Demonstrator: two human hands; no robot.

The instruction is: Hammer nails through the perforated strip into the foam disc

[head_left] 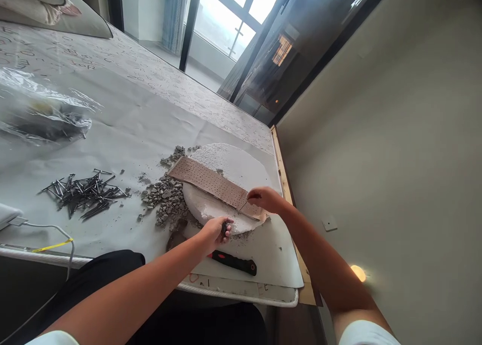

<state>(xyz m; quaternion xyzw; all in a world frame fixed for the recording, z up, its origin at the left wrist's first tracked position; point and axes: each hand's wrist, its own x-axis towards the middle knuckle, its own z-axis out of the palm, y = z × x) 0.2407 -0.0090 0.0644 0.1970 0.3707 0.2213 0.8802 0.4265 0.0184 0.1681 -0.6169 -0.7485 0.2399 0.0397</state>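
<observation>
My left hand (217,230) is closed round a small bunch of dark nails (225,228), near the lower edge of a round white foam block (241,159). Across the block lies a brown strip (211,179) dotted with rows of small holes. At the strip's right end my right hand (263,199) pinches a thin nail (243,206), its point down at the strip; whether it has entered a hole cannot be made out. Below my left hand lies a black-and-red tool handle (235,262), its other end hidden by my forearm.
Grey gravel (165,199) is heaped left of the block. Further left are a pile of loose nails (88,192) and a clear plastic bag (41,114) with dark contents. A white cable (56,227) hangs over the near edge. At right, a wooden edge (282,169) borders the wall.
</observation>
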